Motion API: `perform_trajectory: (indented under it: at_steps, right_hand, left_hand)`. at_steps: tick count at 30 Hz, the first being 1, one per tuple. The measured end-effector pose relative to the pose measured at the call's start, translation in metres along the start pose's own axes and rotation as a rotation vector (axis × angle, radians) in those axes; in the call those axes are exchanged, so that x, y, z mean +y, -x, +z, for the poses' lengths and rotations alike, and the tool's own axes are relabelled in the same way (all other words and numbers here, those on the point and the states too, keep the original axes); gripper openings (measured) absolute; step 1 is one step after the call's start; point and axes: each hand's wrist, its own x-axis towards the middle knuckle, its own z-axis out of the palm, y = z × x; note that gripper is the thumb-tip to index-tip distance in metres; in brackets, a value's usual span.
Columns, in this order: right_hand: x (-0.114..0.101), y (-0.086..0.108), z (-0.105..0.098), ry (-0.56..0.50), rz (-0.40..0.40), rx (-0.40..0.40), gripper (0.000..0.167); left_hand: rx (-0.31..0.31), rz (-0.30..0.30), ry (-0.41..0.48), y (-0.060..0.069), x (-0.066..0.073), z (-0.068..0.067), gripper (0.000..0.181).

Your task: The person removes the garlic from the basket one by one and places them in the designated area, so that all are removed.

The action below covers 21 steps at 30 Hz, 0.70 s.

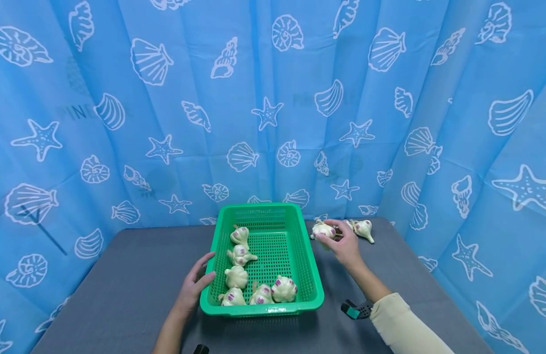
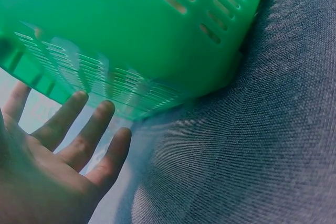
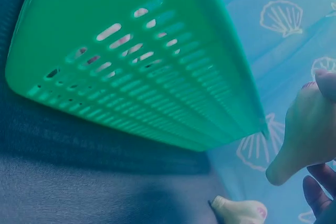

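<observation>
A green plastic basket (image 1: 315,275) stands on the table, with several garlic bulbs (image 1: 236,277) along its left side and near end. My left hand (image 1: 192,285) is at the basket's left side, thumb by the rim. In the left wrist view, its fingers (image 2: 97,124) are extended and spread beside the slotted wall. Right of the basket, my right hand (image 1: 344,243) grips a garlic bulb (image 1: 322,230) between thumb and fingers. The right wrist view shows that held bulb (image 3: 307,129) raised off the table, its stem end pointing down.
More garlic bulbs (image 1: 363,228) lie on the table's far right, partly behind my right hand. A grey cloth covers the table (image 1: 136,290). A blue curtain (image 1: 264,123) with white shell prints hangs behind and at both sides. A dark strap (image 1: 357,309) shows near the right wrist.
</observation>
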Motion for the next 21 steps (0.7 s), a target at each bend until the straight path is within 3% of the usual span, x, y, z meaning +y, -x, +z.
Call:
perform_trajectory:
  at_steps: [11, 17, 21]
  right_hand:
    - [0.037, -0.002, 0.007, 0.086, 0.045, 0.029, 0.045]
    - [0.049, -0.001, 0.008, 0.142, 0.084, 0.009, 0.048]
    - [0.055, -0.001, 0.009, 0.195, 0.068, -0.009, 0.053]
  left_hand:
    - [0.007, 0.0, -0.004, -0.001, -0.001, 0.002, 0.052]
    - [0.005, -0.016, 0.001, 0.0, -0.001, 0.002, 0.053]
    - [0.01, -0.007, -0.006, 0.0, 0.0, 0.002, 0.052]
